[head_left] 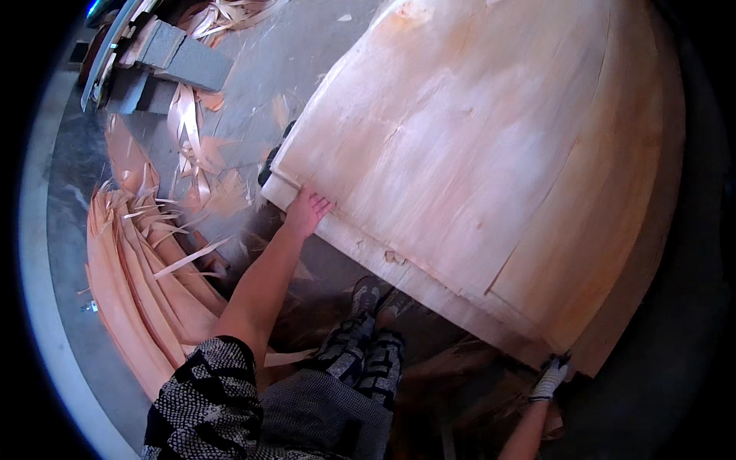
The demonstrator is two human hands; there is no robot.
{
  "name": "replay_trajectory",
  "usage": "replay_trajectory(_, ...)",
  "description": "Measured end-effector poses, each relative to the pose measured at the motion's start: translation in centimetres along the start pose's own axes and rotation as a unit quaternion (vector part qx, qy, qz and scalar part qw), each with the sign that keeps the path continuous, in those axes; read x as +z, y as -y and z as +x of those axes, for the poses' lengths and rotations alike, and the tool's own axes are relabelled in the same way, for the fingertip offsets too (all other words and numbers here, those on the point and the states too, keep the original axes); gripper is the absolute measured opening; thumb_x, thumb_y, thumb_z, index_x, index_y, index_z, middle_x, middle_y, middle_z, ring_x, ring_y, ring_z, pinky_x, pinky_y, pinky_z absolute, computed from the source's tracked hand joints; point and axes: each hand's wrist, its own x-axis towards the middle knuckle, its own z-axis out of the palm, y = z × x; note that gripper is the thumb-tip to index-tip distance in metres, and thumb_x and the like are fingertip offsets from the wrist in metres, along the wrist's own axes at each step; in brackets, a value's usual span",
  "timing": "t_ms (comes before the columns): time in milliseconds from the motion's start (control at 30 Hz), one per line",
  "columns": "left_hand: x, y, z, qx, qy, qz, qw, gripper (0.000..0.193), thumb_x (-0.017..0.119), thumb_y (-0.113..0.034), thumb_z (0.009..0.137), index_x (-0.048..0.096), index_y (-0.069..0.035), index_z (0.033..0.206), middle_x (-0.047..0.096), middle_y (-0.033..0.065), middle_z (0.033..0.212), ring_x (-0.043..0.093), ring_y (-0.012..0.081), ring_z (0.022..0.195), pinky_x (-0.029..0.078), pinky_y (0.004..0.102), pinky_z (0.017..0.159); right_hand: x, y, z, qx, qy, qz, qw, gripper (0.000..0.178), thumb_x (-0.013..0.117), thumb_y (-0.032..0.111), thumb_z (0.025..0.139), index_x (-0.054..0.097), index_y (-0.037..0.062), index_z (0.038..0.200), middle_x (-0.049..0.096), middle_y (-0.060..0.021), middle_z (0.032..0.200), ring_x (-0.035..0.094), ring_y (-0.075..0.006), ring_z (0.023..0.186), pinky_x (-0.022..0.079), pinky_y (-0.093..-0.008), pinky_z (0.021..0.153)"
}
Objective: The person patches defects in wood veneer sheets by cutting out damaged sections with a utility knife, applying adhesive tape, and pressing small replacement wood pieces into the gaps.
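A broad stack of pale wood veneer sheets [460,153] fills the right half of the view, its near edge slanting down to the right. At the near left corner, my left hand [309,211], bare, grips the edge of the veneer with its fingers over the top face. My right hand [550,377] wears a white knitted glove with dark fingertips. It is closed on the veneer at the near right corner, where its fingers are partly hidden. The top sheet sits slightly back from the edge of the layer below, and a long split runs along its right side.
Bundled veneer strips [146,268] lie on the floor to my left, with loose scraps [188,138] beyond them. Grey blocks [184,57] are piled at the far left. My shoes [368,295] stand just below the stack's near edge.
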Motion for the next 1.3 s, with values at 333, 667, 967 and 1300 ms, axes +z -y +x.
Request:
replay_trajectory(333, 0.5, -1.3, 1.8, 0.062, -0.116, 0.157, 0.979, 0.025, 0.059, -0.029, 0.092, 0.055, -0.005, 0.092, 0.058, 0.0081, 0.082, 0.061, 0.0208, 0.07, 0.055, 0.0338, 0.06, 2.3, -0.7, -1.1, 0.079, 0.012, 0.081, 0.993, 0.054, 0.053, 0.015, 0.096, 0.034, -0.0008, 0.143, 0.038, -0.0104, 0.145, 0.042, -0.023, 0.123, 0.034, -0.0334, 0.105)
replay_trajectory(667, 0.7, -2.1, 2.0, 0.075, -0.176, 0.285, 0.939, 0.032, 0.072, -0.028, 0.085, 0.049, -0.009, 0.073, 0.058, 0.004, 0.065, 0.056, 0.0128, 0.052, 0.046, 0.0237, 0.042, 4.6, -3.8, 0.9, 0.022, -0.053, 0.029, 0.998, 0.046, 0.052, 0.008, 0.095, 0.041, -0.0031, 0.138, 0.047, -0.0097, 0.136, 0.046, -0.0246, 0.114, 0.037, -0.0334, 0.1)
replay_trajectory(967, -0.9, -2.6, 4.0, 0.061, -0.178, 0.228, 0.955, 0.028, 0.069, -0.028, 0.087, 0.054, -0.009, 0.074, 0.058, 0.0032, 0.065, 0.052, 0.0107, 0.05, 0.043, 0.0196, 0.041, 5.1, -4.1, 0.0, 0.034, -0.057, 0.058, 0.996, 0.043, 0.05, 0.001, 0.092, 0.046, -0.0043, 0.134, 0.054, -0.0083, 0.13, 0.051, -0.0213, 0.112, 0.039, -0.0329, 0.1)
replay_trajectory(1300, -2.9, -3.5, 5.7, 0.017, -0.101, 0.269, 0.958, 0.036, 0.067, -0.04, 0.087, 0.051, -0.011, 0.072, 0.057, 0.0018, 0.061, 0.053, 0.0102, 0.045, 0.037, 0.0193, 0.034, 5.6, -2.9, -0.5, -0.062, -0.054, -0.128, 0.988, 0.045, 0.05, 0.001, 0.09, 0.044, -0.0036, 0.134, 0.056, -0.0165, 0.129, 0.053, -0.0266, 0.112, 0.04, -0.0354, 0.101)
